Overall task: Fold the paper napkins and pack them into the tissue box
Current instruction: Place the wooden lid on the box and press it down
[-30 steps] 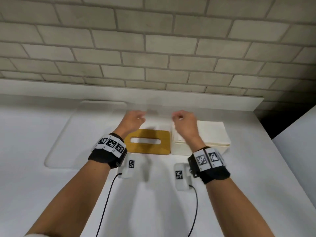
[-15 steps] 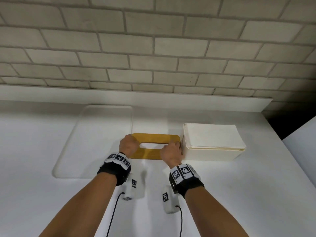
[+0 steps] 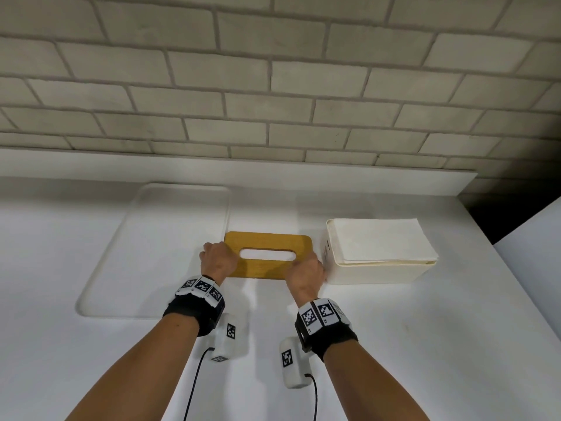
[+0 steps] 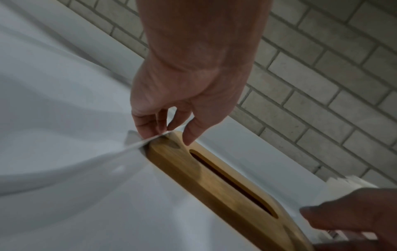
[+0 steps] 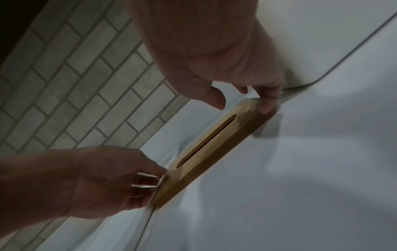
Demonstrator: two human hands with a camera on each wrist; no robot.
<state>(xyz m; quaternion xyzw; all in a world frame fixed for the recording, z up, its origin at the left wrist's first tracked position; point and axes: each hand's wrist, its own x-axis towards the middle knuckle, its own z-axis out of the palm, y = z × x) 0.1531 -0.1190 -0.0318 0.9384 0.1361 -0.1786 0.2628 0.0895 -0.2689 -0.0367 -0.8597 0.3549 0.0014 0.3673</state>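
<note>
Lying flat on the white counter (image 3: 425,344), the wooden lid (image 3: 267,243) showed an oval slot and sat just left of the white tissue box (image 3: 379,270), which was filled with folded napkins (image 3: 379,241). Fingertips were partly hidden beneath its edges. The left hand (image 3: 217,262) and right hand (image 3: 305,273) each pinched one end.

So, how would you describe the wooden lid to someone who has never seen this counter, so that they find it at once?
On the white counter below the brick wall, look just left of the white box filled with napkins. The lid lies flat there, with the left hand and right hand gripping its ends. It is the only yellow-brown wooden thing, with a long oval slot.
</note>
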